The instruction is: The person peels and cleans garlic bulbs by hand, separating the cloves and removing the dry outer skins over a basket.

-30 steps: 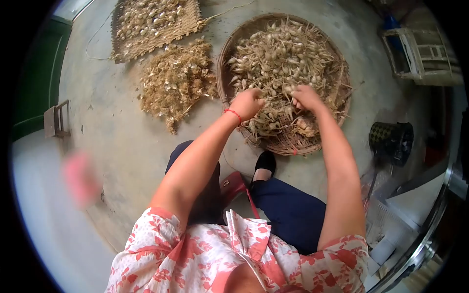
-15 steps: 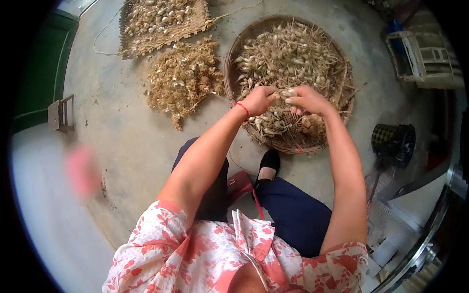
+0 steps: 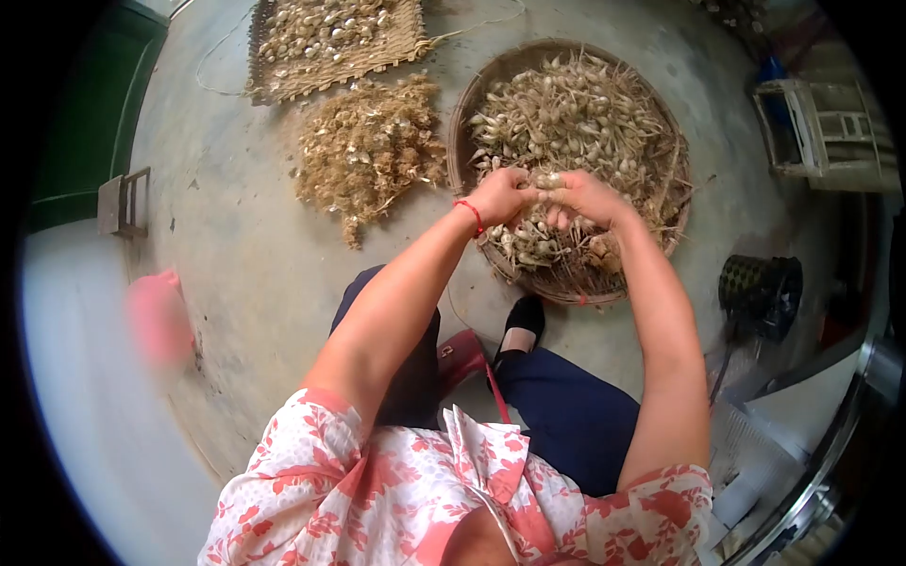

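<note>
Holding the left hand [image 3: 506,196] and the right hand [image 3: 578,198] close together near the middle of the frame, over the lower left part of a big round basket [image 3: 462,113]. Curling the left fingers in, with the tips almost meeting the right hand's tips. Too small to tell about any grip in the left hand. Bending the right fingers part way, with small pale bulbs [image 3: 547,179] pinched by the tips. Wearing a red string bracelet [image 3: 470,216] on the left wrist.

In the upper middle of the frame, inside the basket, a large heap of pale bulbs with dry stringy ends [image 3: 571,113]. Just below the hands, near the basket's bottom edge, a smaller bunch of bulbs [image 3: 522,243]. Left of the basket, on the grey floor [image 3: 255,283], a crumbly brown pile of dry bits [image 3: 368,141]. At the upper left, a woven mat [image 3: 382,58] with more round bulbs on top.
</note>
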Motion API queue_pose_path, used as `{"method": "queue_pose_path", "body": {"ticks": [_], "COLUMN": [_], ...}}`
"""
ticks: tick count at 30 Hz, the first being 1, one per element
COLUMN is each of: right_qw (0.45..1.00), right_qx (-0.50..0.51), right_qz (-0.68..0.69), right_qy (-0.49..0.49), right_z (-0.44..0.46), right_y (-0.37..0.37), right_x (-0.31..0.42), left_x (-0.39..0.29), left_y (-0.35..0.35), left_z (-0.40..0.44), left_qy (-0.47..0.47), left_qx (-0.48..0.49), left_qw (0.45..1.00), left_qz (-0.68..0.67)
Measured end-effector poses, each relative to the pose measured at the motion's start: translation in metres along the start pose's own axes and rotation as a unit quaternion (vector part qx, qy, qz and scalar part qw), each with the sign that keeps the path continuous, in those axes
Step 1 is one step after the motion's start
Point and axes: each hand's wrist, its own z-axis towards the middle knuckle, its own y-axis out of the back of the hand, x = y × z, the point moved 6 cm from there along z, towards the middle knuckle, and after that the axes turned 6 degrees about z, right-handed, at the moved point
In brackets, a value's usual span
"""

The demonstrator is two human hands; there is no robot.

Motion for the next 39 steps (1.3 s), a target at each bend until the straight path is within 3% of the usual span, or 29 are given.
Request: {"method": "queue_pose_path", "body": {"ticks": [2, 3, 6, 8, 10, 11, 12, 14, 16, 18, 19, 20, 22, 23, 26, 28, 30, 32, 33, 34, 36, 38, 39], "right_qw": [0.981, 0.969, 0.963, 0.966, 0.951, 0.917, 0.917, 0.75, 0.73, 0.69, 0.726, 0.726, 0.925, 0.948, 0.969, 0.97, 0.971, 0.922, 0.916, 0.916, 0.949, 0.945, 0.939], "right_qx": [-0.115, -0.181, -0.185, -0.033, -0.133, -0.192, -0.192, -0.222, -0.239, -0.178, -0.234, -0.232, -0.211, -0.202, -0.13, -0.123, -0.122, -0.163, -0.17, -0.173, -0.158, -0.175, -0.173], "right_qz": [-0.15, -0.153, -0.183, -0.219, -0.246, -0.346, -0.345, -0.598, -0.625, -0.687, -0.637, -0.638, -0.316, -0.245, -0.193, -0.19, -0.183, -0.309, -0.294, -0.293, -0.243, -0.236, -0.263], "right_qy": [-0.049, -0.069, -0.065, -0.135, -0.13, -0.048, -0.047, -0.174, -0.14, -0.145, -0.112, -0.108, -0.033, 0.02, 0.08, 0.092, 0.098, 0.167, 0.214, 0.213, 0.122, 0.143, 0.139], "right_z": [-0.005, -0.015, -0.015, -0.011, -0.012, 0.007, 0.003, -0.011, -0.011, 0.013, 0.016, 0.017, 0.018, 0.013, 0.007, 0.004, 0.004, 0.001, 0.001, -0.002, -0.003, 0.0, 0.004], "right_y": [0.029, 0.044, 0.042, 0.007, 0.021, 0.066, 0.072, 0.08, 0.062, 0.054, 0.054, 0.061, 0.072, 0.066, 0.039, 0.022, 0.01, 0.008, 0.01, 0.008, 0.007, 0.005, 0.003], "right_x": [0.0, -0.003, -0.016, -0.03, -0.041, -0.067, -0.071, -0.076, -0.086, -0.113, -0.109, -0.106, -0.092, -0.07, -0.018, 0.005, 0.012, 0.022, 0.019, 0.022, 0.016, 0.012, 0.01], "left_x": [0.006, 0.011, 0.02, 0.037, 0.042, 0.034, 0.028, 0.027, 0.031, 0.039, 0.04, 0.038, 0.025, 0.027, 0.031, 0.046, 0.041, 0.035, 0.033, 0.033, 0.035, 0.032, 0.031], "left_y": [-0.001, 0.001, 0.009, 0.004, 0.001, 0.002, 0.002, 0.002, 0.001, 0.001, -0.004, -0.005, 0.0, 0.0, 0.007, -0.007, -0.012, -0.014, -0.016, -0.016, -0.02, -0.026, -0.021], "left_z": [-0.005, -0.003, -0.004, 0.007, 0.01, 0.006, 0.003, 0.0, -0.001, 0.006, 0.007, 0.008, 0.008, 0.01, 0.018, 0.023, 0.023, 0.019, 0.019, 0.019, 0.018, 0.018, 0.017], "left_qy": [0.077, 0.083, 0.075, 0.079, 0.084, 0.092, 0.099, 0.116, 0.132, 0.047, 0.018, -0.032, -0.056, -0.053, -0.037, 0.089, 0.104, 0.1, 0.116, 0.117, 0.152, 0.158, 0.13], "left_qx": [-0.016, -0.004, -0.055, -0.046, -0.038, -0.051, -0.062, -0.065, -0.069, -0.098, -0.095, -0.117, -0.164, -0.166, -0.171, -0.042, -0.004, 0.028, 0.045, 0.048, 0.071, 0.058, 0.012], "left_qw": [0.991, 0.992, 0.992, 0.995, 0.996, 0.994, 0.992, 0.989, 0.986, 0.963, 0.976, 0.962, 0.933, 0.933, 0.963, 0.994, 0.978, 0.962, 0.95, 0.951, 0.935, 0.946, 0.976], "left_qz": [0.112, 0.096, 0.09, 0.039, -0.011, 0.012, 0.036, 0.06, 0.081, 0.245, 0.193, 0.244, 0.316, 0.314, 0.205, -0.054, -0.183, -0.251, -0.285, -0.284, -0.313, -0.279, -0.175]}}
